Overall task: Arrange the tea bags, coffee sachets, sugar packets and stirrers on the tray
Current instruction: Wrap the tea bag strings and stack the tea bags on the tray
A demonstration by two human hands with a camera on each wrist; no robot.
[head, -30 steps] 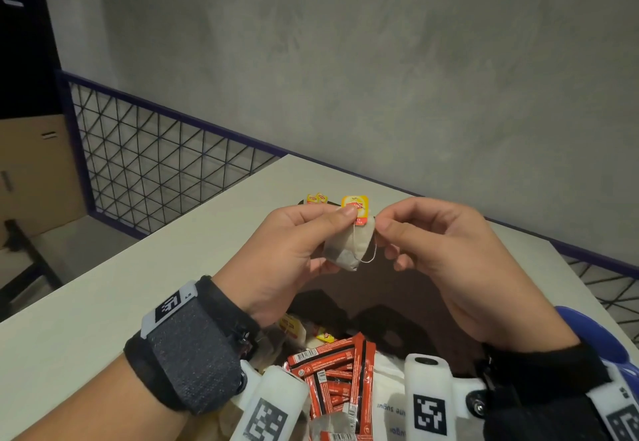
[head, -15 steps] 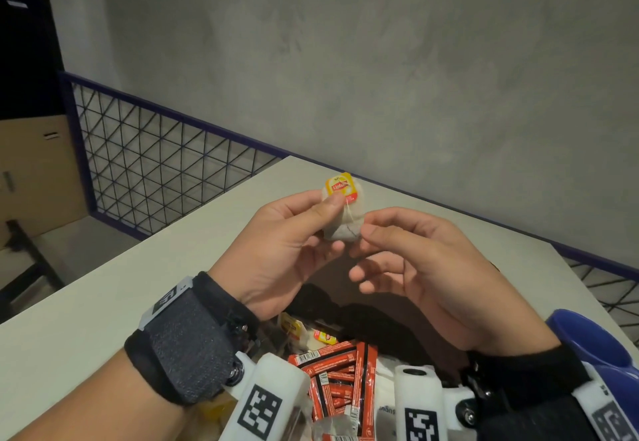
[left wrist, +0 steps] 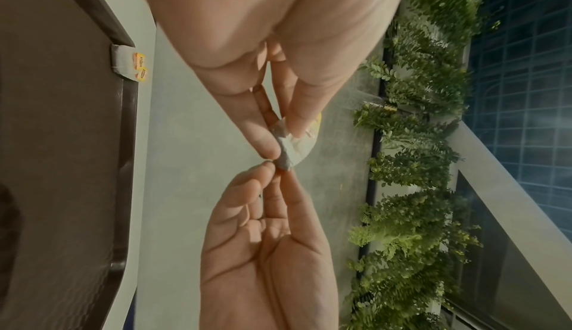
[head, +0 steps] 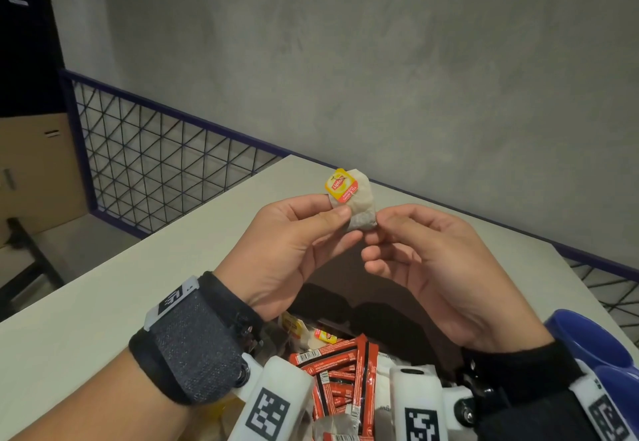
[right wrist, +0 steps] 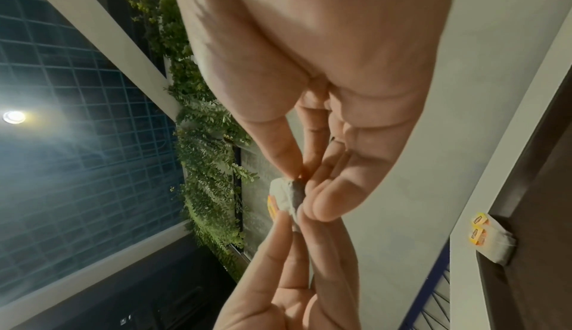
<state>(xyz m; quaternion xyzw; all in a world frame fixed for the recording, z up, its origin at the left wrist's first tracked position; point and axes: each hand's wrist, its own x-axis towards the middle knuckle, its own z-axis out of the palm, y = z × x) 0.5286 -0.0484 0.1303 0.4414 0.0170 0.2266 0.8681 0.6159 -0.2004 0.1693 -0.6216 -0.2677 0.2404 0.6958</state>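
Perhaps café: plant wall (left wrist: 427, 139), railing (head: 166, 160)

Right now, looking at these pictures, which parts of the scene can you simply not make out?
- Tray: in the head view both hands cover most of it.
- Stirrers and sugar packets: not identifiable in any view.
- Red sachets: cut off by the bottom edge and wrist cameras; print too small.
- Tea bag: string not visible; left hand and right hand fingertips cover its lower part.
- Tea bags on the tray rim: count unclear.
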